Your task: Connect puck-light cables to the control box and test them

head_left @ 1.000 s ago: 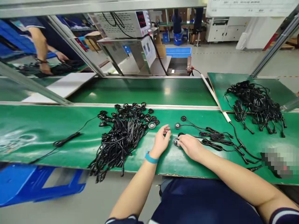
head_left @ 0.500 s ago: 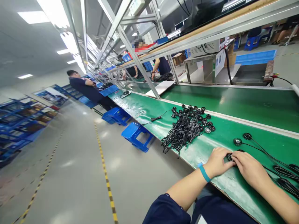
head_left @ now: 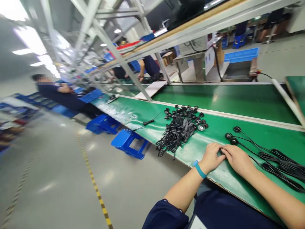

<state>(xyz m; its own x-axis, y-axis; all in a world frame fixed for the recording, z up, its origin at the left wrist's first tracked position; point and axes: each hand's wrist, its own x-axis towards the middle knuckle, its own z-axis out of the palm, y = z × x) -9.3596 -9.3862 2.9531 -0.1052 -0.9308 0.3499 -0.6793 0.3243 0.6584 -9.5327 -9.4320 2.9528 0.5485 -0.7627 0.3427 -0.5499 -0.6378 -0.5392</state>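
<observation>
My left hand (head_left: 212, 157), with a teal band on its wrist, and my right hand (head_left: 238, 159) meet low over the green worktop (head_left: 202, 140). Both hold a black round disc (head_left: 222, 152) between their fingertips; the fingers cover most of it. A black cable runs out from under my right hand to the right. Just beyond the hands lie a few similar discs, one of them a black disc (head_left: 234, 141) nearest my right hand. Their leads reach a bundle of coiled black cables (head_left: 283, 163) on the right.
Left of my hands sits a big tangled pile of black cables (head_left: 177, 128) with round disc ends. Farther left lies a single tied cable (head_left: 148, 122). A metal frame post (head_left: 124, 63) rises behind. Blue stools (head_left: 130, 143) stand by the bench; a person (head_left: 64, 95) stands farther off.
The view has swung right, so the scene sits farther left. Between my fingertips the disc is more covered now. A third loose disc, partly hidden behind my right hand before, now shows fully.
</observation>
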